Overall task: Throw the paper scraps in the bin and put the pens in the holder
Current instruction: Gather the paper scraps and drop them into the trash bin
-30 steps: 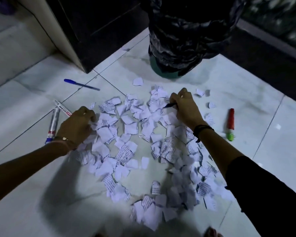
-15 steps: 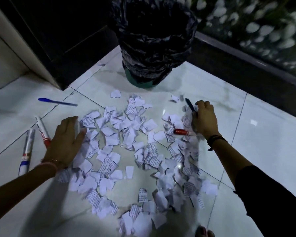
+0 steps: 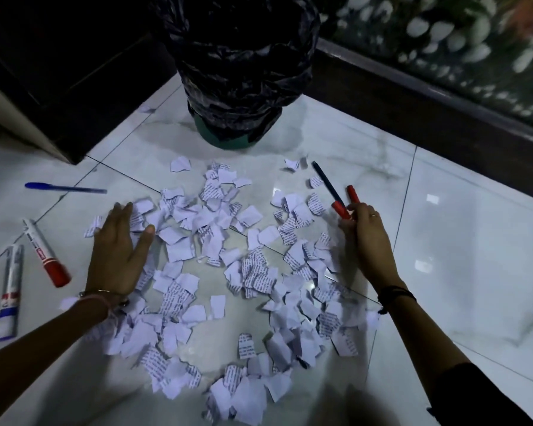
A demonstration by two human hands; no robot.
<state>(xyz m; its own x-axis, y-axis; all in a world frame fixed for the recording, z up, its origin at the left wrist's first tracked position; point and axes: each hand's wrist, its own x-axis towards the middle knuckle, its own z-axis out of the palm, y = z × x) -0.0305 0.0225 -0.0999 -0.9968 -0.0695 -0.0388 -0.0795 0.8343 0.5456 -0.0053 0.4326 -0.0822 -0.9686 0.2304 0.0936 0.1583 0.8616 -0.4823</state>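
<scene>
Pale marble floor tiles (image 3: pixel 336 142) are being lit dimly, with a bin (image 3: pixel 237 72) lined in a black bag standing at the far edge against a dark wall. Paper scraps (image 3: pixel 216 241) are lying spread across the floor in front of the bin, from just below it down to the near edge of the view, and none can be seen to have gone in, so that half of the task is being judged as barely begun. The left hand (image 3: pixel 119 250) is being held flat and spread wide on the left side of the scraps, holding nothing. The right hand (image 3: pixel 365 238) is being kept closed around a dark pen (image 3: pixel 325 182) and a red marker (image 3: pixel 353 195), both sticking out past the fingers. A blue pen (image 3: pixel 65 188), a red-capped marker (image 3: pixel 45 252) and two white markers (image 3: pixel 10 290) are being left on the floor at the left, well apart from the bin. No holder is being shown anywhere, the bin's opening is being cut off at the top, and scraps under the hands are being hidden
</scene>
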